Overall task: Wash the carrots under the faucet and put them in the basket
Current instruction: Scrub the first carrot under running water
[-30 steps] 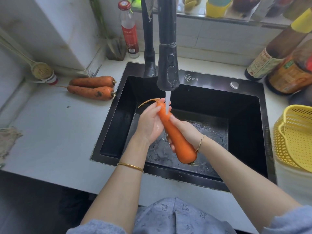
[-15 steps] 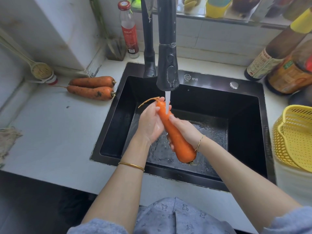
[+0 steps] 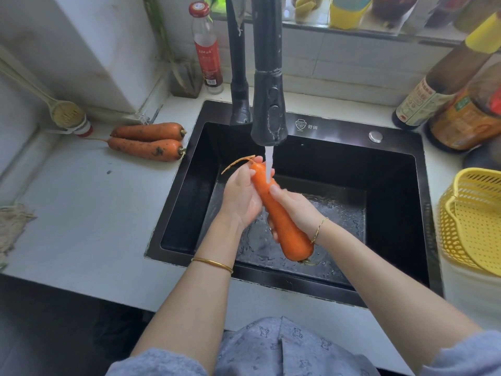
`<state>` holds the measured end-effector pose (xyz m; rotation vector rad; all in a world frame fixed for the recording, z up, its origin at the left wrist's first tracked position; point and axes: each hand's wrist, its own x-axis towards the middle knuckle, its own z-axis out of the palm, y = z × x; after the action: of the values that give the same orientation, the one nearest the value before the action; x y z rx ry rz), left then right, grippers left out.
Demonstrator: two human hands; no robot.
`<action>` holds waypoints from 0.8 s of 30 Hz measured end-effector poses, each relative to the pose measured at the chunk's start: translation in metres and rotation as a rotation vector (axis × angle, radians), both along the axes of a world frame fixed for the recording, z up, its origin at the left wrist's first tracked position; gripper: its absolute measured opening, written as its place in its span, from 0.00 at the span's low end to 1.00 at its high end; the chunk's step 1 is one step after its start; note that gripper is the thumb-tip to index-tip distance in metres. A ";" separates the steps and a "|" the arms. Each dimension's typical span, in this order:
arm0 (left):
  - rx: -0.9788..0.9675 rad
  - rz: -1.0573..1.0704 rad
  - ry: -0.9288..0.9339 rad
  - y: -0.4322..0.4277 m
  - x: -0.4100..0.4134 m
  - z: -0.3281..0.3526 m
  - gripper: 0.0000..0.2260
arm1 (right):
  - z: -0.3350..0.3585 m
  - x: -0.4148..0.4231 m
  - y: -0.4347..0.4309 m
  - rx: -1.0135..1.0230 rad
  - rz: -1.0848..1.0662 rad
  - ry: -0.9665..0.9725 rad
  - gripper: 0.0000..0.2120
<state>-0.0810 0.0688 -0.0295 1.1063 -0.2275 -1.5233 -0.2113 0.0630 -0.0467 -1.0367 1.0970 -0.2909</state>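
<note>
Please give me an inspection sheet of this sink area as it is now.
Surface: white counter around a black sink, wet inside.
Job's things: held carrot under the running faucet; two soiled carrots on the counter left; yellow basket right.
Clutter: red-capped bottle, sauce bottles, cloth.
Grippers: left hand and right hand both grip the held carrot.
Cables: nothing seen.
Surroundings: tiled wall, jars on a ledge.

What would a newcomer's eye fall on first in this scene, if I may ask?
A bright orange carrot is gripped by the left hand and right hand under the running black faucet, over the black sink. Two soil-marked carrots lie on the white counter to its left; a yellow perforated plastic basket sits far right.
</note>
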 end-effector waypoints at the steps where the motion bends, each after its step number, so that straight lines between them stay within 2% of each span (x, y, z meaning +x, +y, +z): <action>1: -0.006 0.003 0.004 0.000 0.000 0.000 0.12 | 0.000 0.000 0.001 0.001 -0.002 0.002 0.27; 14: -0.003 0.037 -0.047 -0.002 -0.003 -0.007 0.08 | 0.003 0.001 0.002 -0.011 -0.019 0.015 0.25; 19: 0.041 0.034 -0.133 -0.003 -0.005 -0.007 0.13 | 0.004 0.002 0.003 -0.048 -0.042 0.034 0.20; 22: 0.111 0.056 -0.092 -0.007 -0.004 -0.002 0.11 | 0.004 -0.001 0.004 -0.049 -0.019 0.035 0.22; 24: 0.135 0.050 -0.028 -0.008 -0.002 0.001 0.13 | 0.004 -0.003 0.005 -0.031 0.007 0.014 0.22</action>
<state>-0.0831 0.0607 -0.0286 1.2309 -0.1163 -1.4965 -0.2143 0.0676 -0.0428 -1.0712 1.1040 -0.2963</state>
